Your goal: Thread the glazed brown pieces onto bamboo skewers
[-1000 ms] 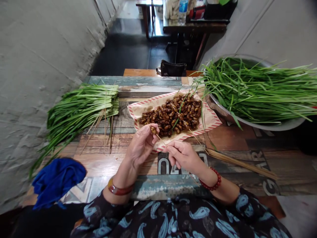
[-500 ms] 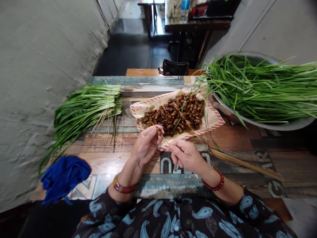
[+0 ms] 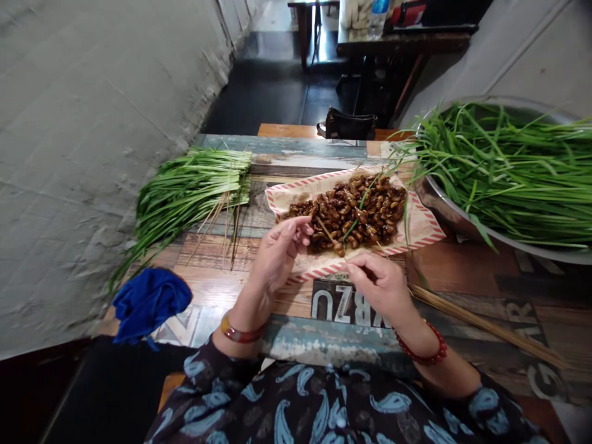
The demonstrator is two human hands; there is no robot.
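Note:
My right hand point(image 3: 382, 287) pinches a thin wooden skewer point(image 3: 327, 230) that slants up and left over the pile, with one brown pupa point(image 3: 339, 249) threaded on it. Left of the skewer, my left hand point(image 3: 282, 250) is raised with its fingers apart and nothing visible between them. Glossy brown silkworm pupae point(image 3: 370, 206) lie heaped on a paper sheet with a red-striped edge point(image 3: 428, 231), a few green blades across them. A bundle of bare skewers point(image 3: 485, 327) rests on the table beside my right hand.
Cut green chives point(image 3: 185, 185) lie at the left, several skewers point(image 3: 217, 216) against them. A metal basin point(image 3: 467, 216) heaped with long greens point(image 3: 522, 179) stands at the right. A blue cloth point(image 3: 150, 302) sits at the left table edge, near the wall point(image 3: 92, 154).
My left hand has come off the pupa on the skewer and opened. My right hand still holds the skewer, now pointing over the pile. The whole view has shifted.

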